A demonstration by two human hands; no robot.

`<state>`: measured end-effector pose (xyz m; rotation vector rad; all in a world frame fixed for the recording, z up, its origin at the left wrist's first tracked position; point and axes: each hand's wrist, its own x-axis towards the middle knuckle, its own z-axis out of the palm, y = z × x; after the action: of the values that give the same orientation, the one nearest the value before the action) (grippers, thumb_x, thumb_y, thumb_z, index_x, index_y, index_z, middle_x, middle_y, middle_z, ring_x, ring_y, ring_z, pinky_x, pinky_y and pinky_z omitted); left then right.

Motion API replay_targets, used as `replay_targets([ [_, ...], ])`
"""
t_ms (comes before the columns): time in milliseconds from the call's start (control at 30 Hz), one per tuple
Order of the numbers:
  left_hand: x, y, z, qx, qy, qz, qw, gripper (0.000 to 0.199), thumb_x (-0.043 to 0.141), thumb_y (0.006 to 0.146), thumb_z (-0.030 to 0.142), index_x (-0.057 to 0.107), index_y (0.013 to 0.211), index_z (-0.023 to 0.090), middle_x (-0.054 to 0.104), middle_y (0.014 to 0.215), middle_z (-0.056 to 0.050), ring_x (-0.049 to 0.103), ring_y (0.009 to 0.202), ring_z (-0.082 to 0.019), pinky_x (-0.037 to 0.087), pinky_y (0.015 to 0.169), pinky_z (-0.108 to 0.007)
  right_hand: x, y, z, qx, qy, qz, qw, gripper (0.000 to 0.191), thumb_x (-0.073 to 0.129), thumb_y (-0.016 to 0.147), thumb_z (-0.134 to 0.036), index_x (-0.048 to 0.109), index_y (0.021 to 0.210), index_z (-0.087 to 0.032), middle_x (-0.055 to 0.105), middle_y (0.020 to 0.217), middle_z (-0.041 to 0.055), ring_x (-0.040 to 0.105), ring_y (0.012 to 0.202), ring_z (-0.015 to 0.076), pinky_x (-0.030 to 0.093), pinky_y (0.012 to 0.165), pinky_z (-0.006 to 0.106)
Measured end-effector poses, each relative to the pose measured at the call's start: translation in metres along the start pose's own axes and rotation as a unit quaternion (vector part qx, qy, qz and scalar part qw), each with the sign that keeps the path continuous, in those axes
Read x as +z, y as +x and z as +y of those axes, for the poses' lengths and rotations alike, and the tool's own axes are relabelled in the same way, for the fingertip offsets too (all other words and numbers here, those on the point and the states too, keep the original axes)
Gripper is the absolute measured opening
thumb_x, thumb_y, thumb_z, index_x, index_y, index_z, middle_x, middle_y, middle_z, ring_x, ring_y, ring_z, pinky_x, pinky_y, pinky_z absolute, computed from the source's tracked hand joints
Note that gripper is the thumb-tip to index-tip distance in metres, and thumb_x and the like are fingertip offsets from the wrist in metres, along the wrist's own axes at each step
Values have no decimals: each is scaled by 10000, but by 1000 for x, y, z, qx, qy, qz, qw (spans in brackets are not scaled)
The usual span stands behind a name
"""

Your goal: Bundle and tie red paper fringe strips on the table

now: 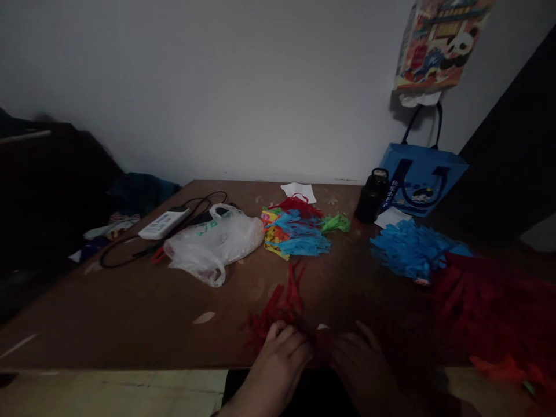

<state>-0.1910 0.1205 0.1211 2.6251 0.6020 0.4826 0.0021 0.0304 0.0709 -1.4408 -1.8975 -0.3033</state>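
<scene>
Near the table's front edge, my left hand (284,353) is closed on red fringed strips (271,313), which spread out beyond its fingers. My right hand (358,362) lies just to the right, low over dark red material at the edge; it is dim, and what its fingers hold is hard to make out. Farther back at the middle sits a pile of blue, red, yellow and green fringed strips (304,231). Blue fringe (408,246) lies at the right, beside a large heap of red fringe (499,307).
At the left are a clear plastic bag (217,240), a white power strip (164,223) and a black cable. A black bottle (371,197) and a blue tote bag (423,174) stand at the back right. A tissue pack (443,46) hangs on the wall.
</scene>
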Motion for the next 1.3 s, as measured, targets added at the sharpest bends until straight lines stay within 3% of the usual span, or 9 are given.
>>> replay_targets([
  [300,6,5,-8,-130,35,39,990,158,512,901,106,640,866,191,692,840,-34,584,831,-235,341,830,-416,5,13,-5,165,-66,5,984,383,322,999,-250,535,682,-223,599,711,16,507,737,208,325,816,435],
  [467,6,17,-7,-177,91,19,980,144,515,896,120,640,892,191,702,892,-58,593,900,-268,337,820,-419,1,25,-6,204,-128,1,971,295,385,960,-246,566,728,-220,607,739,45,510,748,247,328,764,457],
  [600,5,23,-9,-167,95,9,981,142,528,883,104,641,878,191,707,891,-54,589,893,-261,336,802,-407,-1,25,-8,143,-80,9,986,242,397,955,-187,627,914,-246,666,897,33,560,890,227,292,948,495],
  [733,2,22,-12,-129,85,31,987,142,548,862,97,650,847,194,677,899,-52,561,889,-249,345,794,-398,5,23,-8,56,-19,-10,998,206,452,946,-163,626,886,-258,684,829,-19,570,835,173,243,1022,457],
  [867,-5,16,-12,-33,41,56,997,118,631,838,139,663,903,232,637,1007,-29,524,961,-233,318,919,-430,4,24,-9,72,26,-18,997,273,390,946,-112,597,816,-235,654,762,-37,564,742,139,280,985,414],
  [967,-5,11,-13,3,44,39,998,111,629,848,126,655,871,231,646,932,-6,525,915,-207,313,933,-417,2,23,-11,80,49,-31,995,178,450,928,-152,602,889,-238,673,865,-26,582,818,151,284,993,425],
  [1067,3,5,-18,16,54,47,997,136,610,849,103,654,820,229,649,875,-3,526,878,-198,319,915,-411,6,16,-10,55,14,-50,997,125,504,914,-175,603,877,-242,682,912,-18,581,848,164,274,1002,446],
  [1167,10,-1,-21,16,46,70,996,165,656,815,125,676,894,268,667,880,8,538,887,-208,317,905,-419,10,6,-5,46,-4,-50,998,194,485,929,-152,594,792,-235,675,879,-20,576,815,149,276,1002,444],
  [1300,5,-7,-19,-42,20,68,997,151,653,823,119,680,867,261,689,914,7,563,897,-213,333,894,-420,3,0,0,68,15,-40,997,237,435,970,-188,617,834,-255,665,839,-34,587,822,146,261,1034,446],
])
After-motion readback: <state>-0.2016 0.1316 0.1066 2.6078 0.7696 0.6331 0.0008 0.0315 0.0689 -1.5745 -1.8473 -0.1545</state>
